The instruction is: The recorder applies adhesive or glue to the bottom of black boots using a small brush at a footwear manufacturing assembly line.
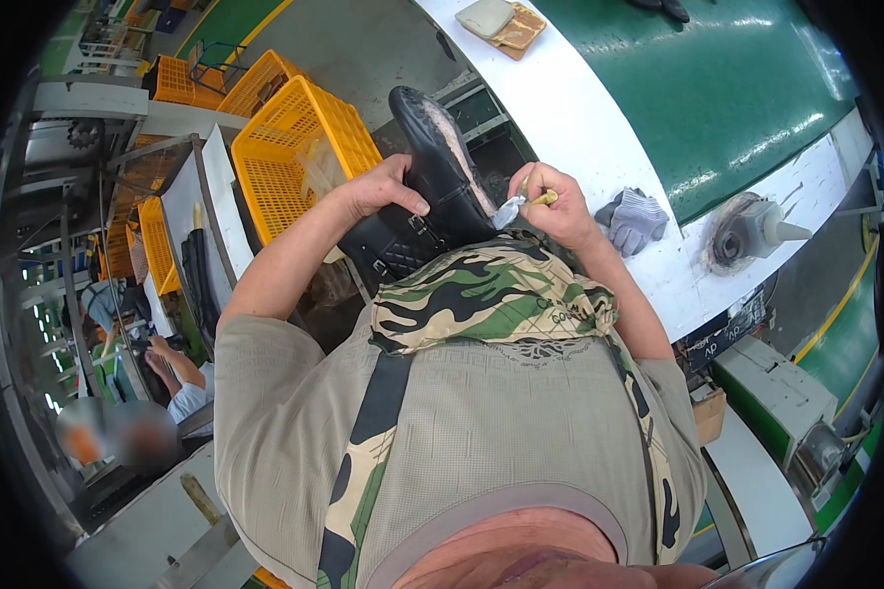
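Note:
My left hand (391, 187) grips a black boot (442, 187) round its side, thumb across the upper. The boot lies tilted over my lap, toe pointing away, and its pale, unsoled bottom faces right. Buckled straps and a quilted shaft (403, 247) show below the hand. At the heel end, my right hand (557, 204) is closed on a small tool with a yellowish handle (545, 197). The tool's whitish-grey head (507, 213) is at the edge of the boot's bottom; its exact kind is unclear. A camouflage apron (501, 285) lies beneath the boot's heel.
A yellow plastic crate (300, 157) stands left of the boot. On the white bench (599, 108) to the right lie grey gloves (635, 220), a white spouted bottle (764, 232) and flat pads (501, 25). A green conveyor surface (697, 88) runs beyond. Another person (182, 388) works far left.

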`<state>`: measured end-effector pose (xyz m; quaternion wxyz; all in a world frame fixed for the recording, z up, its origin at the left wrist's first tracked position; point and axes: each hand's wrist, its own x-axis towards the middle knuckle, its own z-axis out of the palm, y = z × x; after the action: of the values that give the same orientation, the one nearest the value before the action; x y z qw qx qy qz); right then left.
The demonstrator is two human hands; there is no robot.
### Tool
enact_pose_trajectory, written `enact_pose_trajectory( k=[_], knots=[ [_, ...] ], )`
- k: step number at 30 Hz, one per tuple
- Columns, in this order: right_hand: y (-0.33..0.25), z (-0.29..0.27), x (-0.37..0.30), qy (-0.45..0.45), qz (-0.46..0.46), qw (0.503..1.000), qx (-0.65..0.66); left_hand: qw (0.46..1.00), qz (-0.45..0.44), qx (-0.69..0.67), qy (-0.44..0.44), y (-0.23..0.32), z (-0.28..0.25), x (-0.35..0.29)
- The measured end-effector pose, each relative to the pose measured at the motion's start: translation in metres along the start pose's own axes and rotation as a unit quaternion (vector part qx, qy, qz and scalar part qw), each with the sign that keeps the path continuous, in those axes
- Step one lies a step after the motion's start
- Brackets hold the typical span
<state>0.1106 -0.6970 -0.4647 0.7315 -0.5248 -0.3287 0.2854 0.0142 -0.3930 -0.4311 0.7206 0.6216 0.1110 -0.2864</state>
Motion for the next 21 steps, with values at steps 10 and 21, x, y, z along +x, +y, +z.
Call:
enact_pose_trajectory(
  k=[10, 21],
  knots=[
    [0.021, 0.009, 0.029, 0.135, 0.014, 0.99, 0.046, 0.999, 0.039, 0.001, 0.036, 0.011, -0.021, -0.01],
    [0.024, 0.023, 0.054, 0.207, 0.127, 0.963, 0.114, 0.956, 0.119, 0.159, 0.217, 0.005, -0.033, -0.016]
  ],
)
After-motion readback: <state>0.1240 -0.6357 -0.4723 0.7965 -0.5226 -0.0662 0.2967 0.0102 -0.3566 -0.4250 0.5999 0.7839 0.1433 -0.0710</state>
